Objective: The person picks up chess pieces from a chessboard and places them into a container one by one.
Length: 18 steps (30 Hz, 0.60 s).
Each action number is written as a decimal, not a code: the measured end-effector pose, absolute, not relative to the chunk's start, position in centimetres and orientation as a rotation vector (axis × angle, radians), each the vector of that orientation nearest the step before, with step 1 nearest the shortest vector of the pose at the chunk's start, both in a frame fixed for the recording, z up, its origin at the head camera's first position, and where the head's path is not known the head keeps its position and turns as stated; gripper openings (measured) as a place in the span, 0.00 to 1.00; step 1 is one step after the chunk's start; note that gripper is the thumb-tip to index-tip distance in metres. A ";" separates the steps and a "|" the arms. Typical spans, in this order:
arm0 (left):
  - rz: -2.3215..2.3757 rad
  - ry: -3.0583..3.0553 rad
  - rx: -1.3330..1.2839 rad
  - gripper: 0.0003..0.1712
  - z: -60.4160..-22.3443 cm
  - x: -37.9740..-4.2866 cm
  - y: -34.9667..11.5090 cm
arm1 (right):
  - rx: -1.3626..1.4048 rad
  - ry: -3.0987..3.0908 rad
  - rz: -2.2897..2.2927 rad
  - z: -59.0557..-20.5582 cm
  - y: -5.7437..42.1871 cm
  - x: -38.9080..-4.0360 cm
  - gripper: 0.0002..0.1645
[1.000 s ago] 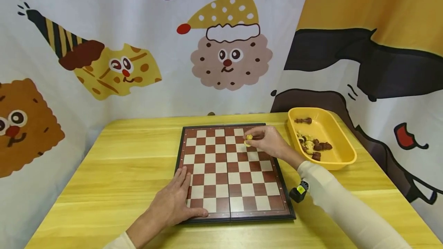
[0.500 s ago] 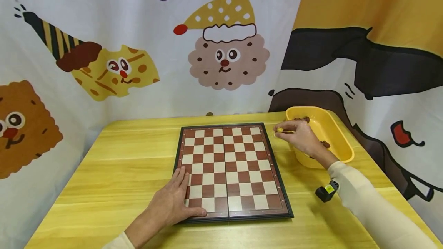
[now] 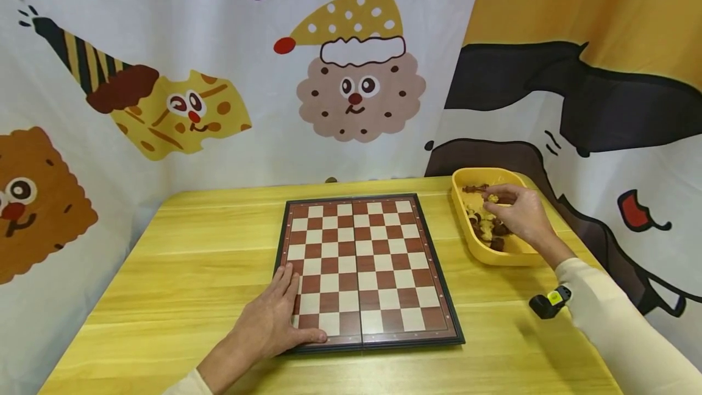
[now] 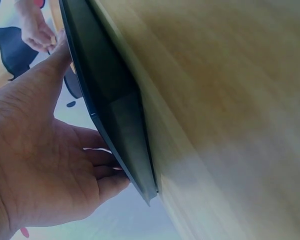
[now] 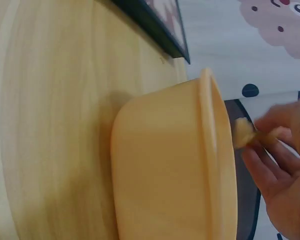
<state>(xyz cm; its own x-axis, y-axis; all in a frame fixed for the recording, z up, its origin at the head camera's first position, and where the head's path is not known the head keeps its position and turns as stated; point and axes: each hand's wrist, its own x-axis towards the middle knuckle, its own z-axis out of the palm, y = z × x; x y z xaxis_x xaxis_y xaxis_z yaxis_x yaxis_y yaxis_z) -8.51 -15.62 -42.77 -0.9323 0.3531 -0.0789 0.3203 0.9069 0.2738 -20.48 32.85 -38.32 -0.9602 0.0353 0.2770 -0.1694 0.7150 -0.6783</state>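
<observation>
My right hand is over the yellow plastic tub, pinching a pale yellow chess piece between thumb and fingers. In the right wrist view this chess piece shows just past the tub's rim, somewhat blurred. Below it in the tub lie several yellow pieces and dark brown pieces. On the near left corner of the chessboard rests my left hand, fingers stretched along the left side and thumb on the front border. The left wrist view shows its fingers at the board's edge.
The board lies unfolded on the yellow wood-grain table, its fold line running front to back. The tub stands to its right near the back edge. A cartoon-printed curtain hangs behind the table.
The right hand has carried the yellow chess piece from the board's far right part, rightward past the edge, to over the tub. The left hand has stayed on the board.
</observation>
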 end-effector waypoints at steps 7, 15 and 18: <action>0.397 2.950 0.526 0.76 -42.9 -8.6 -15.5 | 0.019 -2.606 1.090 -38.4 33.0 -20.3 0.24; 0.386 2.948 0.523 0.76 -42.9 -8.6 -15.6 | 0.030 -2.600 1.110 -38.3 32.3 -20.1 0.26; 0.382 2.952 0.530 0.76 -42.8 -8.6 -15.6 | 0.043 -2.595 1.134 -38.3 32.1 -20.2 0.27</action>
<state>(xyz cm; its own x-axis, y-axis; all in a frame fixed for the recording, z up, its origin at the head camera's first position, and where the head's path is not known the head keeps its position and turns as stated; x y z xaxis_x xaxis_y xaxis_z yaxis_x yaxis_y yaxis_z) -8.55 -15.56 -42.83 -0.9319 0.3558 -0.0707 0.3260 0.9070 0.2665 -20.16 32.05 -38.34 -0.9522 0.0947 0.2904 -0.1488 0.6864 -0.7119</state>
